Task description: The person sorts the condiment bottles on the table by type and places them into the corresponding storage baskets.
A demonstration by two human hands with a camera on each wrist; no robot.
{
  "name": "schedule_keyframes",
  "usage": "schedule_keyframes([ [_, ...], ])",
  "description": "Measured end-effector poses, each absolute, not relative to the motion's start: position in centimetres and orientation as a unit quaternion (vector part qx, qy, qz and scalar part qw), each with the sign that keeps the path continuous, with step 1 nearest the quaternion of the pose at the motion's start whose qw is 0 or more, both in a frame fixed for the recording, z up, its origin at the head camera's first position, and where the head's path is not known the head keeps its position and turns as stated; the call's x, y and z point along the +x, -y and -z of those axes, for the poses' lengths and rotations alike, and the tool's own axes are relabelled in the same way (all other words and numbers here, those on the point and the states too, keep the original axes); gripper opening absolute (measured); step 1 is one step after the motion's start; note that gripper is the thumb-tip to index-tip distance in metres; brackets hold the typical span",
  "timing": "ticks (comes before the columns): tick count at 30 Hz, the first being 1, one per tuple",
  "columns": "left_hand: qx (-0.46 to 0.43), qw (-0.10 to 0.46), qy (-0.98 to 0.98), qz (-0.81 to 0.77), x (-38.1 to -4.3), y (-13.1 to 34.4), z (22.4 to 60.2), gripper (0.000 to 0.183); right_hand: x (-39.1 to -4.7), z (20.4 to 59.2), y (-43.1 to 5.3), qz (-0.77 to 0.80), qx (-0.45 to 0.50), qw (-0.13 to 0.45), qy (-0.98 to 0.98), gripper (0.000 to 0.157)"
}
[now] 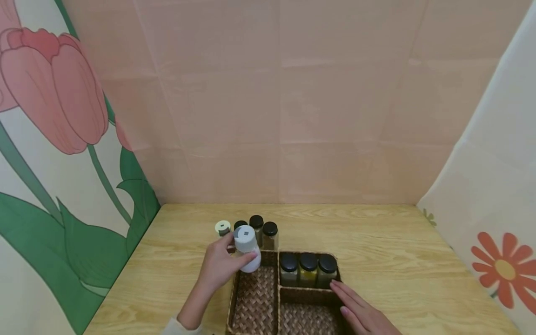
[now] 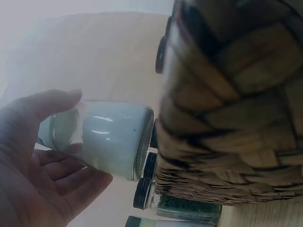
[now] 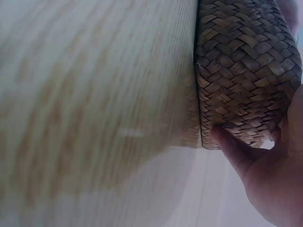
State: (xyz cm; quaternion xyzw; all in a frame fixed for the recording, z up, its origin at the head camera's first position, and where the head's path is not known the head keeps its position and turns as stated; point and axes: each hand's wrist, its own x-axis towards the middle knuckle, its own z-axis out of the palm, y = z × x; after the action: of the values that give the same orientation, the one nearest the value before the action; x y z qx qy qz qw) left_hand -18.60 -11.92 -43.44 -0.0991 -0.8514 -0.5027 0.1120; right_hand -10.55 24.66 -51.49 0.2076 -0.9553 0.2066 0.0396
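Note:
My left hand (image 1: 219, 265) grips a jar of white powder with a grey lid (image 1: 247, 249), held just above the far left corner of a woven basket (image 1: 255, 321). In the left wrist view the white jar (image 2: 111, 137) lies between thumb and fingers beside the basket wall (image 2: 232, 94). My right hand (image 1: 360, 311) rests with straight fingers on the basket's right rim, next to three black-lidded spice jars (image 1: 308, 269) standing in its far right compartment. In the right wrist view the right hand's fingers (image 3: 232, 151) touch the basket's outer wall (image 3: 241, 71).
Behind the basket stand three black-lidded jars (image 1: 256, 230) and a cream-lidded jar (image 1: 223, 228) on the wooden table (image 1: 398, 260). A pink wall rises at the back, with flowered cloth panels on the left and right sides.

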Motion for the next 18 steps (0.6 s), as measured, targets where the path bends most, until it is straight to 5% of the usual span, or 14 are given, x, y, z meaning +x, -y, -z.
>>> schedule_keyframes([
  [18,-0.131,0.100,0.857,0.488,-18.7,11.7,44.5,0.059,-10.6,51.6,-24.9,-0.204,0.221,0.048,0.953,0.046],
])
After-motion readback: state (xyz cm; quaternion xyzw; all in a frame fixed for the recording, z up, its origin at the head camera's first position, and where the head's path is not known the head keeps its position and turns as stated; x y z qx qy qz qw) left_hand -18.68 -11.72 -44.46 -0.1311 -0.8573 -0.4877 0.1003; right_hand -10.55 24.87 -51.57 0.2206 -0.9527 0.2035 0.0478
